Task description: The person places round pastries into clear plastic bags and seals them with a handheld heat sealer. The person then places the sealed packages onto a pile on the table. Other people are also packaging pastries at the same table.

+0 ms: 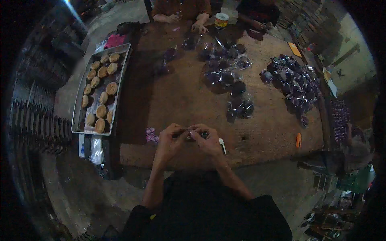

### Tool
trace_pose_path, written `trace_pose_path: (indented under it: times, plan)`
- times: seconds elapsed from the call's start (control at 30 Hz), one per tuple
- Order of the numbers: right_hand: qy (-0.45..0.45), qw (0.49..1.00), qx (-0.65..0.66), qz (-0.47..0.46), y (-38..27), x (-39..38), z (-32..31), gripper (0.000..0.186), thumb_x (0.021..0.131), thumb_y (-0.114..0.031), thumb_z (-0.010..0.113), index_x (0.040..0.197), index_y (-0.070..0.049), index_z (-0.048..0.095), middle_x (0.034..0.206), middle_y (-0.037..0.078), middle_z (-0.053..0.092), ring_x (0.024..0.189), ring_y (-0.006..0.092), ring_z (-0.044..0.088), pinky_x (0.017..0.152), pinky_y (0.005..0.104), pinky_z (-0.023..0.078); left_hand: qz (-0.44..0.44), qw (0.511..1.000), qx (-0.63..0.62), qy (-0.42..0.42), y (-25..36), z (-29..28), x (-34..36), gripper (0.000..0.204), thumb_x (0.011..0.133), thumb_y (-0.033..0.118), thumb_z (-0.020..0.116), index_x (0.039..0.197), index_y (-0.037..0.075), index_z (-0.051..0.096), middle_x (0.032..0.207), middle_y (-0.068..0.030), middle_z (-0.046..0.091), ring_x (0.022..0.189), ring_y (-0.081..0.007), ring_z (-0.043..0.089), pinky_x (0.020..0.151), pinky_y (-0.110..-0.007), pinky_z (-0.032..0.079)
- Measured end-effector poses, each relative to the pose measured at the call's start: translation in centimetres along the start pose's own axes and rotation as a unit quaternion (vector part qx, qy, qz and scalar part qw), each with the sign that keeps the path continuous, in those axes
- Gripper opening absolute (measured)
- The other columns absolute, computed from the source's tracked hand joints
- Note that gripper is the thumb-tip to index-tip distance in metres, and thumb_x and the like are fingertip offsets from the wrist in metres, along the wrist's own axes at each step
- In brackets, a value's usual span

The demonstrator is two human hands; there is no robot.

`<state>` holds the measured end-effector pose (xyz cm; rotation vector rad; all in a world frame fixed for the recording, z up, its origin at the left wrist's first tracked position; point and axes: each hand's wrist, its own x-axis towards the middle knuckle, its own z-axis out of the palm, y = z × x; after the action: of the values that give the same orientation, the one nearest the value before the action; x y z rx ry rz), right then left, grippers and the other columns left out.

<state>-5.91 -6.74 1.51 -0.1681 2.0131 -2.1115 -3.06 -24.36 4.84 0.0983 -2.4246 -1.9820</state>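
Close to the table's near edge, my left hand (170, 136) and my right hand (206, 139) meet with fingers bent in a pinch. Between them is a small, dark, shiny packet (205, 134), mostly hidden by the fingers; it seems wrapped in clear film. Just left of my left hand lies a bunch of pink-and-white striped strips (151, 135). A small white object (222, 146) rests beside my right hand, its kind unclear. Farther out, several dark packets in clear wrap (240, 108) are spread over the middle of the table.
A metal tray (74, 108) of round, browned pastries (111, 88) stands at left, with clear plastic bags (96, 152) below it. Wrapped dark packets form a heap (295, 82) at right, near an orange tool (298, 140). Two people sit opposite, by a yellow-and-white tub (221, 21).
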Motion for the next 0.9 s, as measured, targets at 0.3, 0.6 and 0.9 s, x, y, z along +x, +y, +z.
trace_pose_path:
  times: [0.3,0.6,0.9]
  plan:
    - [0.079,0.974,0.093,0.192,-2.1,-0.4,0.9,0.013,0.094,-0.012,0.076,0.103,-0.007,0.067,0.073,0.000,0.065,0.055,0.0087,0.057,0.045,0.0264,0.042,0.074,0.995,0.073,-0.006,0.4,0.2,-1.2,0.025,0.090,0.001,0.073,0.116,-0.001,0.074,0.108,-0.0146,0.076,0.093,-0.0204,0.075,0.081,-0.035,0.059]
    - [0.019,0.987,-0.006,0.159,-1.2,-0.7,0.7,0.016,0.094,-0.015,0.077,0.104,-0.004,0.073,0.086,0.001,0.070,0.066,0.0086,0.060,0.056,0.0271,0.048,-0.028,0.999,-0.002,0.043,-1.7,-0.1,-1.8,0.024,0.087,0.006,0.078,0.110,0.002,0.077,0.108,-0.0129,0.077,0.095,-0.0220,0.076,0.083,-0.032,0.059]
    - [0.027,0.965,0.018,0.259,3.1,1.1,2.4,0.017,0.093,-0.016,0.079,0.102,-0.003,0.074,0.093,0.005,0.074,0.073,0.0119,0.066,0.059,0.0275,0.053,0.142,0.963,0.222,0.063,-2.5,-1.7,-3.0,0.024,0.082,0.011,0.079,0.104,0.005,0.075,0.097,-0.0126,0.073,0.089,-0.0334,0.070,0.080,-0.041,0.057]
